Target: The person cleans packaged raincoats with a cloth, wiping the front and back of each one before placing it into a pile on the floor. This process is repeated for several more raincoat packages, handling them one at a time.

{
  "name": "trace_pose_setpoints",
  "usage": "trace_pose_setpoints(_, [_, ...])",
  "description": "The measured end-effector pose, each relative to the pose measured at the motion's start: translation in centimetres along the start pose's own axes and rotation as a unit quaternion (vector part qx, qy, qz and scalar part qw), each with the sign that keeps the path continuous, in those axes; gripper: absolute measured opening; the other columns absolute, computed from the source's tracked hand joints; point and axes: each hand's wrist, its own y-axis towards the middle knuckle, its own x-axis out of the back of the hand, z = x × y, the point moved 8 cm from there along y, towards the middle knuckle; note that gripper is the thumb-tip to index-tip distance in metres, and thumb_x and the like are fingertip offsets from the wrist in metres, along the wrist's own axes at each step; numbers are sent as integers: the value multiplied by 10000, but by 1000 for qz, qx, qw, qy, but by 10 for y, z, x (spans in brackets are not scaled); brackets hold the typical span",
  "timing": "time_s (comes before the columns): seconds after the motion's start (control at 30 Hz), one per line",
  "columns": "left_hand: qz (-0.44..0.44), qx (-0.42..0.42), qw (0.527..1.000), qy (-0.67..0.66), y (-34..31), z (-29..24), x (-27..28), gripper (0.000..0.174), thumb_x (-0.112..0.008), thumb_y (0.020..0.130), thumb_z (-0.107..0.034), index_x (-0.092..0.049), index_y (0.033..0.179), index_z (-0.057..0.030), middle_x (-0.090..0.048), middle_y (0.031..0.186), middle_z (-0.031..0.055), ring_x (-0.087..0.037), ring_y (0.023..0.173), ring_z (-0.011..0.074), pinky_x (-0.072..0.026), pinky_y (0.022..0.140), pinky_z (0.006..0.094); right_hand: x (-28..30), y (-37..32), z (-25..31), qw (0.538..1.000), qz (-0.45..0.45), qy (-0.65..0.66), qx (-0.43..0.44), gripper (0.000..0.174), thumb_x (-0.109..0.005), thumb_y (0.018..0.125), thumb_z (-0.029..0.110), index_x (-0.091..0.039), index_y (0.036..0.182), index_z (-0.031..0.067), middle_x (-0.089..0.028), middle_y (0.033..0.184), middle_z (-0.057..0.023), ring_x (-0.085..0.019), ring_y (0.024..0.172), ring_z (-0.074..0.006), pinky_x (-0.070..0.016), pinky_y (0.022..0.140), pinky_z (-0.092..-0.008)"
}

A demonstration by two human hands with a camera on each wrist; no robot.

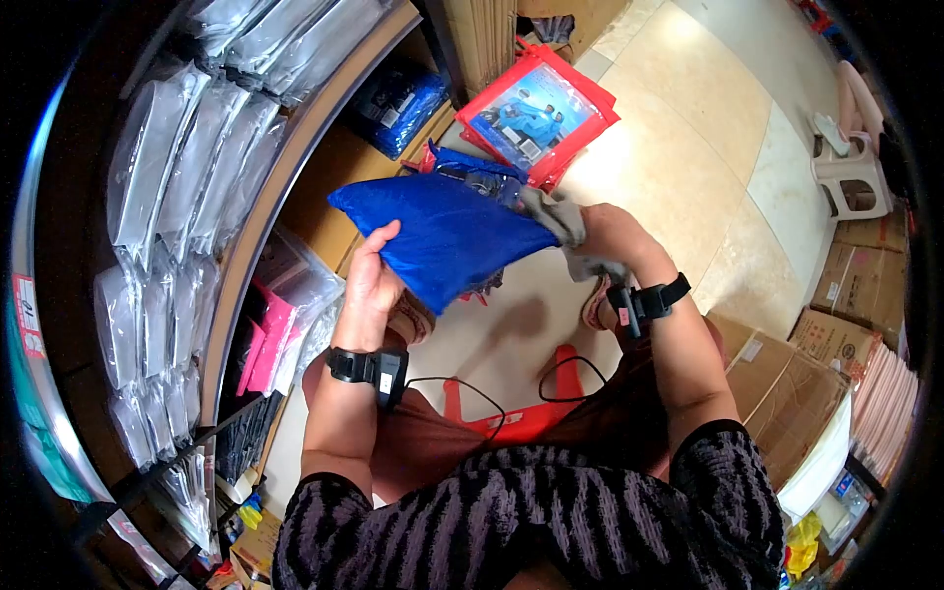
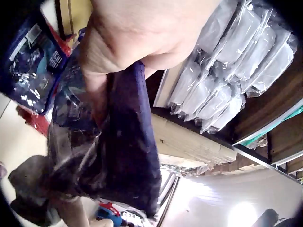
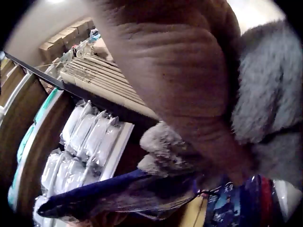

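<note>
A blue bag (image 1: 447, 231) with a clear plastic face stretches between the two hands in the head view. My left hand (image 1: 374, 280) grips its near left edge, the thumb lying on the blue side. The left wrist view shows that left hand (image 2: 137, 38) pinching the edge of the bag (image 2: 130, 137). At the bag's right end, my right hand (image 1: 618, 241) holds a fluffy grey cloth (image 1: 559, 214), which overlaps the bag's mouth. Close up in the right wrist view, the grey cloth (image 3: 270, 85) bulges out on both sides of the right hand (image 3: 189, 71); its fingertips are hidden.
Beyond the bag, red-edged printed packs (image 1: 541, 113) are stacked on the floor. Shelves at the left hold several clear-wrapped white packs (image 1: 147, 167) and a blue pack (image 1: 396, 106). A red stool (image 1: 511, 418) shows between the legs. Cardboard boxes (image 1: 787, 393) and a white stool (image 1: 854, 177) stand right.
</note>
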Motion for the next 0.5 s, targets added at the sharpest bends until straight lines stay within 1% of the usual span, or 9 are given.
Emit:
trace_pose_setpoints(0.1, [10, 0, 1000, 23, -6, -12, -6, 444, -582, 838, -103, -451, 1237, 44, -557, 1188, 198, -562, 1070, 334, -424, 971, 478, 13, -4, -20, 997, -49, -44, -48, 411, -699, 679, 184, -590, 1053, 51, -646, 925, -186, -612, 877, -357, -496, 763, -405])
trace_pose_setpoints(0.2, [20, -100, 984, 147, -4, -15, -12, 371, -591, 817, -52, -501, 1169, 22, -599, 1091, 142, -614, 939, 253, -491, 874, 355, 31, -3, 4, 985, -99, 139, -31, 429, -699, 707, 217, -587, 1089, 58, -642, 942, -211, -618, 875, -353, -495, 776, -386])
trace_pose_setpoints(0.27, [51, -141, 953, 263, -5, -2, -31, 357, -587, 808, -37, -507, 1155, -7, -604, 1047, 88, -601, 912, 193, -484, 828, 303, 25, 5, 30, 928, -62, 367, 10, 507, -710, 758, 327, -555, 1144, 36, -646, 959, -109, -598, 890, -197, -465, 820, -312])
trace_pose_setpoints(0.3, [75, -163, 935, 305, -8, 6, -47, 412, -583, 787, -26, -482, 1187, -20, -594, 1038, 61, -582, 926, 159, -470, 811, 280, 15, 11, 46, 883, -70, 464, 34, 521, -701, 767, 354, -551, 1142, 26, -631, 972, -82, -576, 894, -180, -459, 818, -305])
trace_pose_setpoints(0.33, [80, -188, 899, 386, -12, 15, -61, 468, -569, 781, -29, -435, 1229, -9, -581, 1059, 56, -567, 952, 160, -463, 835, 289, 3, 16, 58, 826, -78, 555, 58, 536, -693, 776, 381, -547, 1141, 16, -617, 986, -56, -554, 898, -164, -453, 815, -298])
trace_pose_setpoints(0.37, [114, -206, 862, 448, -16, 29, -72, 523, -586, 776, -78, -398, 1257, -2, -582, 1079, 104, -580, 966, 196, -468, 839, 313, -12, 19, 70, 828, -59, 555, 57, 541, -681, 782, 407, -550, 1131, 16, -608, 979, -51, -548, 882, -163, -451, 800, -294])
trace_pose_setpoints(0.4, [64, -220, 761, 606, -32, 33, -88, 524, -629, 797, -206, -430, 1232, 6, -591, 1089, 155, -587, 991, 244, -456, 861, 344, -23, 18, 78, 830, -39, 553, 56, 547, -670, 789, 433, -554, 1122, 15, -598, 973, -46, -541, 866, -162, -449, 785, -290])
trace_pose_setpoints(0.43, [77, -202, 733, 645, -36, 47, -94, 586, -646, 786, -245, -410, 1260, 4, -585, 1093, 183, -590, 994, 271, -456, 859, 352, -32, 11, 89, 853, 33, 520, 40, 561, -667, 780, 462, -562, 1106, 19, -583, 935, -42, -525, 839, -143, -447, 747, -287])
trace_pose_setpoints(0.5, [95, -143, 703, 691, -36, 59, -94, 687, -669, 773, -304, -368, 1313, -4, -575, 1107, 219, -594, 994, 307, -459, 854, 364, -44, 9, 85, 826, 12, 563, 14, 506, -669, 775, 423, -576, 1050, 9, -586, 886, -42, -533, 783, -116, -447, 702, -264])
